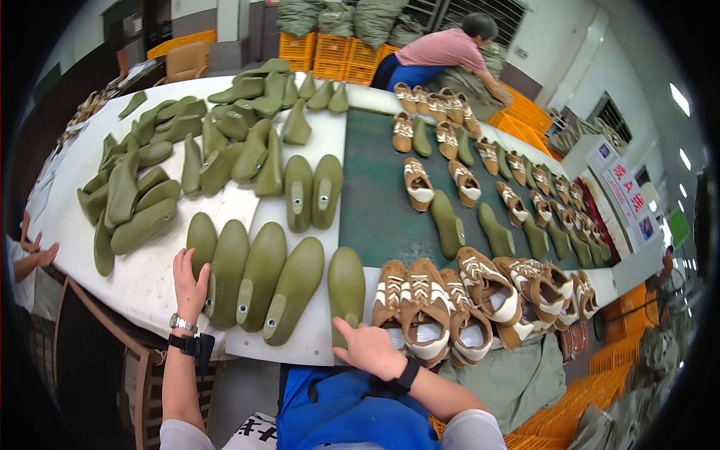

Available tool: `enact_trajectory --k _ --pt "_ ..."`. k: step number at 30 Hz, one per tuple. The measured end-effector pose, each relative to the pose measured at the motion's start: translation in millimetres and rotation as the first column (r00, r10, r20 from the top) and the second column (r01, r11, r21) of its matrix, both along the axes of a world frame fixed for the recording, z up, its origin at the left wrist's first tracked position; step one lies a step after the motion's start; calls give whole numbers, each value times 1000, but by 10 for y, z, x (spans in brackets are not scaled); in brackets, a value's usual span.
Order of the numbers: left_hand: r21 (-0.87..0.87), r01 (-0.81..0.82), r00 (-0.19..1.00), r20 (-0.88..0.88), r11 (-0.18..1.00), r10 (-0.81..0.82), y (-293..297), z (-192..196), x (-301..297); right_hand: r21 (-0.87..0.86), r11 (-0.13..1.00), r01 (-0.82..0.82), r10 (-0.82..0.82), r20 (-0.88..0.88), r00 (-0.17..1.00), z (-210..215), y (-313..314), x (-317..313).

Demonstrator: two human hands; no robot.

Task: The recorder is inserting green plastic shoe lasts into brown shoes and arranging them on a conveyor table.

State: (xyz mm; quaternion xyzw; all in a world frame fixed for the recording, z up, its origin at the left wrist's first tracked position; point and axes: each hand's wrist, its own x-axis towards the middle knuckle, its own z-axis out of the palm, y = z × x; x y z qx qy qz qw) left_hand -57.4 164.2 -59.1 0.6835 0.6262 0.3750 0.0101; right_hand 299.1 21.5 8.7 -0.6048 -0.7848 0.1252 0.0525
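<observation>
Along the near edge of the table stands a row of green shoe lasts, soles up. My left hand (190, 283) is at its left end, fingers stretched upward and thumb apart, against the side of the leftmost shoe last (201, 238). Between my hands lie more lasts, among them a wide green last (294, 289). At the row's right end, my right hand (369, 351) closes thumb and finger about the heel of a separate shoe last (346, 281). Immediately right of it are brown-and-white sneakers (425, 307), toes pointing away from me.
A heap of green lasts (124, 191) covers the table's left part. Sneakers and lasts stand in rows on the dark green mat (382, 225). Across the table a person in a pink shirt (442, 49) bends over orange crates (517, 112). Another person's hand (46, 255) shows at far left.
</observation>
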Motion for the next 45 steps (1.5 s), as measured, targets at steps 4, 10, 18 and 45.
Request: enact_trajectory --k 4,10,18,45 --pt "-49 -14 989 -145 999 6 -80 140 175 -103 994 -25 18 -62 998 -77 76 28" --pt "-98 -59 993 -112 993 48 -91 121 169 -73 995 72 -92 -314 945 -127 -3 152" --pt "-135 -48 994 -108 990 33 -84 94 112 -737 666 -113 -746 -659 -94 709 462 707" --pt "-99 -70 995 -71 993 63 -87 347 336 -139 971 193 -190 37 981 -693 2847 1684"
